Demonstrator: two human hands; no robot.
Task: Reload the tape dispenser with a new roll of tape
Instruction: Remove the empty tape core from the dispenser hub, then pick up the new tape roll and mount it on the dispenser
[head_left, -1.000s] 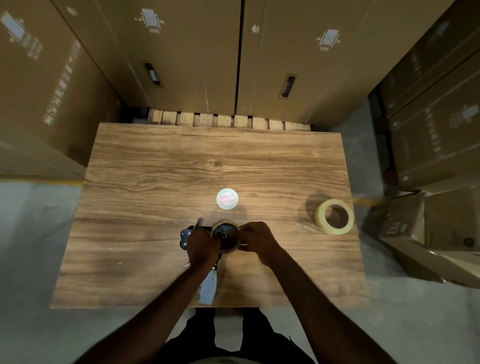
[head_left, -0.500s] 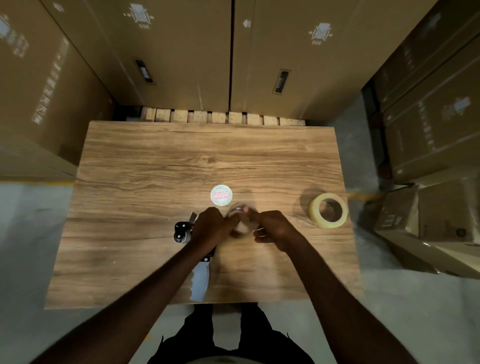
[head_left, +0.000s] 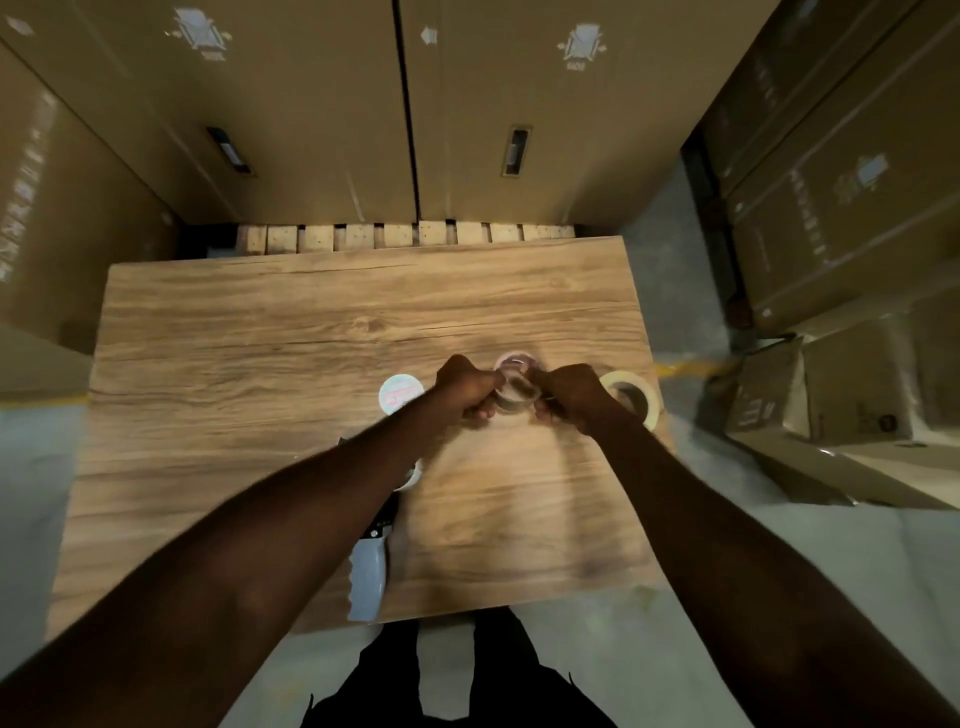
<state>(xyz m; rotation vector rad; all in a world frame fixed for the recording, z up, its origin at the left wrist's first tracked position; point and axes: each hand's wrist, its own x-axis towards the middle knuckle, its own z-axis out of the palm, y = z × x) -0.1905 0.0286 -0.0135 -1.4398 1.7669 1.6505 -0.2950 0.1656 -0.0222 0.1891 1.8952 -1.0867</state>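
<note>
Head view: both hands (head_left: 519, 395) grip a blurred roll (head_left: 514, 389) between them.

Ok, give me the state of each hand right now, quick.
Left hand: closed on the small tape roll, above the table.
Right hand: closed on the same roll's other side.

i see both hands, left hand (head_left: 464, 383) and right hand (head_left: 570, 391), gripping a blurred, nearly empty tape core (head_left: 514, 391) above the wood-grain table (head_left: 260, 364). the grey-handled tape dispenser (head_left: 370, 566) lies under my left forearm, and a full beige tape roll (head_left: 635, 396) sits just right of my right hand.
</note>
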